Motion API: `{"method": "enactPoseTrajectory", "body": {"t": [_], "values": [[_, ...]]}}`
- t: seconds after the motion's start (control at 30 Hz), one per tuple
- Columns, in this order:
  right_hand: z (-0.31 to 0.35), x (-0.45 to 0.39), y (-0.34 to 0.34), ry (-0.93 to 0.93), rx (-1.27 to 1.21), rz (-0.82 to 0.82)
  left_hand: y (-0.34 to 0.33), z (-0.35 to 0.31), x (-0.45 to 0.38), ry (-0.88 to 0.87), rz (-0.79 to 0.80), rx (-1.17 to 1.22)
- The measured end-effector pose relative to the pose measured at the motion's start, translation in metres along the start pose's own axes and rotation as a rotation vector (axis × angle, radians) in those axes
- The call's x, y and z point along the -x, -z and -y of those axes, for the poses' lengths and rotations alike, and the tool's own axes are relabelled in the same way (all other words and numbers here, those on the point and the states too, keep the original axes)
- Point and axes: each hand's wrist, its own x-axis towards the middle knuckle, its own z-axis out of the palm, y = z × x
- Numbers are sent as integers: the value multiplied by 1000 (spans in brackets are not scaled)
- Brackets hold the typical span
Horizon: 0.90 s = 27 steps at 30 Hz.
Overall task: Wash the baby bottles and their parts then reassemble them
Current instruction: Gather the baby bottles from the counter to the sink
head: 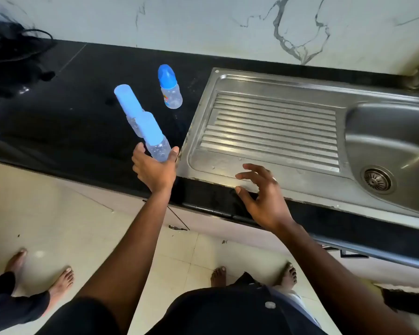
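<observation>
Altogether three capped bottles (170, 88) on counter (70, 112); left hand (155, 169) holds one.

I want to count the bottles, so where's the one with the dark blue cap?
The dark-capped bottle stands on the black counter, behind the two pale-capped bottles and left of the drainboard.

Glossy black desk (70, 112); clear bottles (171, 94) capped blue left of the ribbed steel sink (276, 131); white grey-veined wall (203, 22) behind.

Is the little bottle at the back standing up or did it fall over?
Standing up. The back bottle stands on the counter with its blue cap on top, untouched.
</observation>
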Motion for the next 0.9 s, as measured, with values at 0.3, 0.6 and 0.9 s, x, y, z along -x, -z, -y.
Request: {"method": "enactPoseTrajectory", "body": {"t": [0.3,0.6,0.9], "values": [[-14,-8,3,-77,-28,-52,-8,11,-8,-66,-13,55],[1,-20,36,-177,-371,-128,-43,-47,62,-567,424,122],[-43,18,95,-369,-270,-471,-108,-79,136,-879,924,26]]}}
